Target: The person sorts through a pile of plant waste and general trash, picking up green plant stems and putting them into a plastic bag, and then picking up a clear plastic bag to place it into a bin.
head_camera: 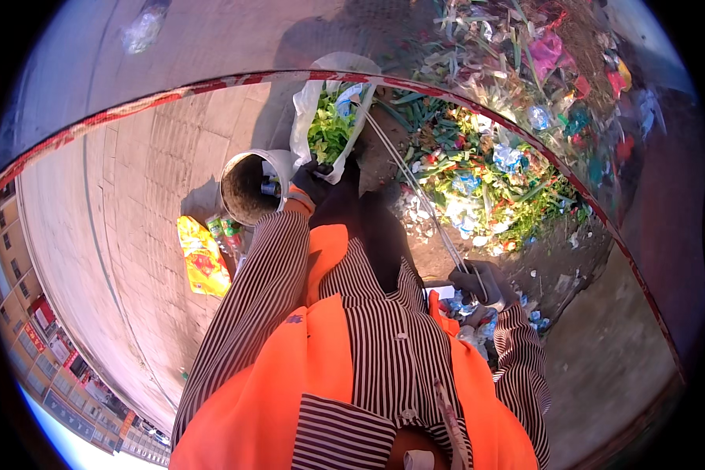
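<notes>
My left hand (312, 181), in a dark glove with an orange cuff, grips the near rim of a white plastic bag (301, 126). Leafy green vegetable scraps (331, 130) fill the bag's mouth. My right hand (486, 284), also gloved, is closed around the handle end of long metal tongs (418, 191). The tongs reach across to the bag, where their tips meet a blue-and-white plastic piece (348, 101) on top of the greens. Whether the tips pinch it is too small to tell.
Left of the bag, a dirty white bucket (286, 161) lies tipped with a can inside. A yellow bag (202, 255) and plastic bottles (226, 230) lie nearby on paving. Mixed refuse (493, 176) is heaped at right beside a concrete slab (614, 346). A red-and-white curved edge (229, 80) crosses the view.
</notes>
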The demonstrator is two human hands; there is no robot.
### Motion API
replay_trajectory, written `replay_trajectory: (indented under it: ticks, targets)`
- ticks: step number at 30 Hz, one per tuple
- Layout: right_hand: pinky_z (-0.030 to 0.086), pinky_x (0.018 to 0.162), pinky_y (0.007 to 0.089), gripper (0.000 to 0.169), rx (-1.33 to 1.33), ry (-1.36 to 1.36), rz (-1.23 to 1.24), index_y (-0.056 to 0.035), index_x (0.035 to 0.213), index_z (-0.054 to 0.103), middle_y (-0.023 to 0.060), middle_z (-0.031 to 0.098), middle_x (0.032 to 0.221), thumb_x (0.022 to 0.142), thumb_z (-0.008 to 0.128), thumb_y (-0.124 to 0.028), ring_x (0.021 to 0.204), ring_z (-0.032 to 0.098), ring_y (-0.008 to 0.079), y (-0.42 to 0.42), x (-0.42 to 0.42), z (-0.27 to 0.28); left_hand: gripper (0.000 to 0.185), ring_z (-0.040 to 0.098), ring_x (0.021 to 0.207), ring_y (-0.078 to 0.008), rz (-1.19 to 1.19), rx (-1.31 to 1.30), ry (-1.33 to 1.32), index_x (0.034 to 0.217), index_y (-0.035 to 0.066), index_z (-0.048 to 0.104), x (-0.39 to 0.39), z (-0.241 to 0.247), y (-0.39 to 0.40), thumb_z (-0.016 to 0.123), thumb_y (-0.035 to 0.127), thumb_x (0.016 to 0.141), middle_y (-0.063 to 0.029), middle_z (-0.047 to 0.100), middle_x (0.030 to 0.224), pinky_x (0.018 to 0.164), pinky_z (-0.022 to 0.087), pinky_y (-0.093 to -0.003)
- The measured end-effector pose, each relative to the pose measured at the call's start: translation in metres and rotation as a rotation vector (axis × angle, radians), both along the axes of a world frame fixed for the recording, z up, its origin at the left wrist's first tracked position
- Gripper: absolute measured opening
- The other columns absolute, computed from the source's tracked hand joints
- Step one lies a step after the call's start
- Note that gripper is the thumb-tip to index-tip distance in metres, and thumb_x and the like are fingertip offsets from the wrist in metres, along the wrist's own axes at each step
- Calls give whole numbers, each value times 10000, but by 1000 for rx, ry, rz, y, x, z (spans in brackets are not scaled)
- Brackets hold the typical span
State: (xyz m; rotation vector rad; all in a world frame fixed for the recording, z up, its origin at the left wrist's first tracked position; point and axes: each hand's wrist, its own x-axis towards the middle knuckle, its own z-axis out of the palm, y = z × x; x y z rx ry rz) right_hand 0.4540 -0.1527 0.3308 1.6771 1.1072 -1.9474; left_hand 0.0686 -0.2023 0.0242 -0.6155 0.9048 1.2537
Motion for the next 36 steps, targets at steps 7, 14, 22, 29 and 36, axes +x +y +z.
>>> replay_trajectory:
  ticks: [7,14,22,29,36]
  targets:
    - [415,515,234,287,105,68,-305,37,867,605,49,564,711,806,593,-243,622,527,96,-30,38,-1,71,554,814,-241,-106,18,155,873,100,505,3,7,2,487,168,866,-36,547,711,810,432,-464]
    - [408,500,235,398,332,242,-994,56,1008,516,19,487,723,814,589,-283,612,477,91,-46,112,16,86,543,812,-231,-70,-75,73,867,94,507,7,30,14,485,177,869,-30,546,712,819,425,-432]
    - [476,709,274,307,-29,939,-1962,88,1035,472,78,497,889,842,515,-147,764,506,155,-16,282,-27,121,550,853,-229,-142,50,44,868,77,528,-2,-1,8,482,189,865,-52,600,838,821,443,-407]
    - [460,686,262,203,507,397,-1240,57,993,532,102,556,870,822,426,36,734,534,150,-117,205,-42,154,529,917,-206,-527,144,484,959,30,494,-2,0,-1,473,161,881,-72,590,925,859,431,-348]
    - [467,644,281,111,359,417,-1269,35,858,545,109,575,836,841,449,-17,685,536,154,-133,166,-89,126,536,880,-193,-576,96,435,913,46,494,11,4,15,490,161,861,-53,582,889,851,431,-328]
